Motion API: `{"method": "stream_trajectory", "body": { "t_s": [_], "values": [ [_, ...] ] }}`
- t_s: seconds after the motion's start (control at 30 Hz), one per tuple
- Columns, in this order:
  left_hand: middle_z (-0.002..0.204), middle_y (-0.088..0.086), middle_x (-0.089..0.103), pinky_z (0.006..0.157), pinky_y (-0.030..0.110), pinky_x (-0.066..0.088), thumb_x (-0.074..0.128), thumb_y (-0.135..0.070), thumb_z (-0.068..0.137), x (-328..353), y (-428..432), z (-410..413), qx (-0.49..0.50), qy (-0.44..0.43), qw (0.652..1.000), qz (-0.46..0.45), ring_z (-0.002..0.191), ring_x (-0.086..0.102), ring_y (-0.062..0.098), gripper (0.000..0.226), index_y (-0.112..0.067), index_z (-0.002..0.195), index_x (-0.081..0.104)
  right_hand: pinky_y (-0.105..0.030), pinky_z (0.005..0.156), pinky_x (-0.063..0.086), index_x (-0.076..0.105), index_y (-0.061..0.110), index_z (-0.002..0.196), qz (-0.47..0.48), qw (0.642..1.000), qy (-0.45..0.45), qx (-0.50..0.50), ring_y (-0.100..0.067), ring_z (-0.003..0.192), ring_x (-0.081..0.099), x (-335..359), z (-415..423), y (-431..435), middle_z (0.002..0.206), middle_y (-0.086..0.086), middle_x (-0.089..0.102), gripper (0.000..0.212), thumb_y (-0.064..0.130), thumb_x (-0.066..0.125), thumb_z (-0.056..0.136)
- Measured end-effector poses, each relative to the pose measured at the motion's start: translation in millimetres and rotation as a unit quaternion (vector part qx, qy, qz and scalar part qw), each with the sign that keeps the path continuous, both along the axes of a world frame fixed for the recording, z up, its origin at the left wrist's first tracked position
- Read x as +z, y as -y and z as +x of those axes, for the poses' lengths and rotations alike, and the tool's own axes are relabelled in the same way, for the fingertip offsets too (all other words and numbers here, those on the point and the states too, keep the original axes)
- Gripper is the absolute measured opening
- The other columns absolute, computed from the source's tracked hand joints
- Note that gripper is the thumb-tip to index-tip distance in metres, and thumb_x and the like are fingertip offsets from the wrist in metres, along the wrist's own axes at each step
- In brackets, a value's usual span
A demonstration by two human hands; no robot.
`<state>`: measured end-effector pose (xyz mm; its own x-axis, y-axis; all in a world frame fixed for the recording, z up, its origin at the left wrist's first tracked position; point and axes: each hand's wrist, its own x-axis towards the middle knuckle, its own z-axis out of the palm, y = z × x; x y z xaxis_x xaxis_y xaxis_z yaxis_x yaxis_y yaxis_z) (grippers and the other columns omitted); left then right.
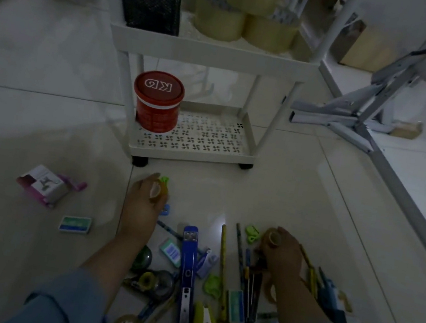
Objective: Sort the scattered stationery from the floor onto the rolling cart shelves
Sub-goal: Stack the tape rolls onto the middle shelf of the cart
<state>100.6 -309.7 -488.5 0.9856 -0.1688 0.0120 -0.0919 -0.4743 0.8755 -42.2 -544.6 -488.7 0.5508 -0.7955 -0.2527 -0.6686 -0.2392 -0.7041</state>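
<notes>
Separately, left hand [143,206] and right hand [281,256] grip small round translucent tape rings [157,194] [274,238].

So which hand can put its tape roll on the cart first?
Left, probably. The left hand grips a small tape roll right in front of the cart's bottom shelf. The right hand holds a second roll, but sits farther back, over the pens.

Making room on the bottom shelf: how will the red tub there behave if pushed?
The red tub stands upright on a broad base, so it likely slides rather than tips. Its round sides could roll if toppled. Weight cannot be judged.
</notes>
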Motion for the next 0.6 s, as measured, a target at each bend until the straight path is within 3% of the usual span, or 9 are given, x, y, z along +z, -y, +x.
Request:
{"method": "stream_trajectory", "body": {
  "t_s": [0.03,0.1,0.17,0.23,0.33,0.47,0.6],
  "values": [
    [0.13,0.019,0.047,0.096,0.026,0.038,0.062,-0.01,0.088,3.1,3.2,-3.8,-0.01,0.002,1.0,-0.001,0.118,0.049,0.031,0.05,-0.01,0.136,0.045,-0.017,0.044,0.042,0.059,-0.018,0.081,-0.014,1.0,-0.008,0.012,-0.04,0.073,0.059,0.8,0.4,3.0,0.07,-0.027,0.057,0.007,-0.012,0.055,0.08],
    [0.131,0.016,0.046,0.094,0.024,0.038,0.063,-0.013,0.088,10.1,8.8,-9.9,-0.027,-0.003,1.0,-0.002,0.119,0.048,0.028,0.05,-0.012,0.135,0.046,-0.03,0.075,0.044,0.057,-0.021,0.106,-0.048,0.997,-0.045,0.041,-0.044,0.096,0.057,-1.4,0.7,7.7,0.102,-0.035,0.059,0.032,-0.008,0.062,0.077],
    [0.132,0.014,0.046,0.093,0.023,0.039,0.064,-0.014,0.088,15.7,12.0,-15.3,-0.037,-0.007,0.999,-0.013,0.119,0.048,0.027,0.049,-0.013,0.133,0.047,-0.033,0.09,0.043,0.045,-0.003,0.134,-0.042,0.995,-0.07,0.056,-0.039,0.114,0.053,-3.8,2.5,9.7,0.127,-0.027,0.052,0.054,-0.003,0.059,0.082],
    [0.132,0.015,0.046,0.094,0.025,0.04,0.065,-0.015,0.087,18.7,12.8,-19.7,-0.041,-0.007,0.999,-0.017,0.119,0.049,0.027,0.048,-0.013,0.132,0.049,-0.033,0.097,0.041,0.042,0.005,0.139,-0.049,0.993,-0.082,0.076,-0.036,0.119,0.051,-11.2,5.2,13.8,0.131,-0.023,0.051,0.055,0.0,0.054,0.085],
    [0.133,0.013,0.046,0.092,0.023,0.038,0.066,-0.015,0.086,22.2,12.9,-24.6,-0.039,-0.016,0.999,-0.016,0.12,0.048,0.026,0.048,-0.013,0.131,0.05,-0.032,0.093,0.043,0.048,0.001,0.132,-0.083,0.983,-0.131,0.097,-0.035,0.115,0.053,-15.0,9.2,17.1,0.125,-0.024,0.055,0.044,0.004,0.052,0.088],
    [0.134,0.009,0.049,0.089,0.014,0.034,0.067,-0.016,0.085,28.4,13.9,-30.6,-0.041,-0.034,0.998,-0.035,0.115,0.046,0.012,0.047,-0.012,0.129,0.051,-0.036,0.076,0.046,0.059,-0.008,0.102,-0.122,0.975,-0.137,0.124,-0.038,0.094,0.059,-18.5,12.8,19.8,0.1,-0.028,0.061,0.02,0.001,0.053,0.085],
    [0.122,0.01,0.059,0.086,0.018,0.038,0.068,-0.02,0.084,37.4,17.4,-29.8,-0.035,-0.074,0.994,-0.071,0.108,0.055,0.018,0.043,-0.009,0.124,0.054,-0.031,0.07,0.045,0.058,-0.008,0.101,-0.121,0.974,-0.139,0.13,-0.036,0.091,0.061,-14.6,11.2,21.6,0.098,-0.027,0.063,0.022,0.004,0.058,0.083]
  ]
}}
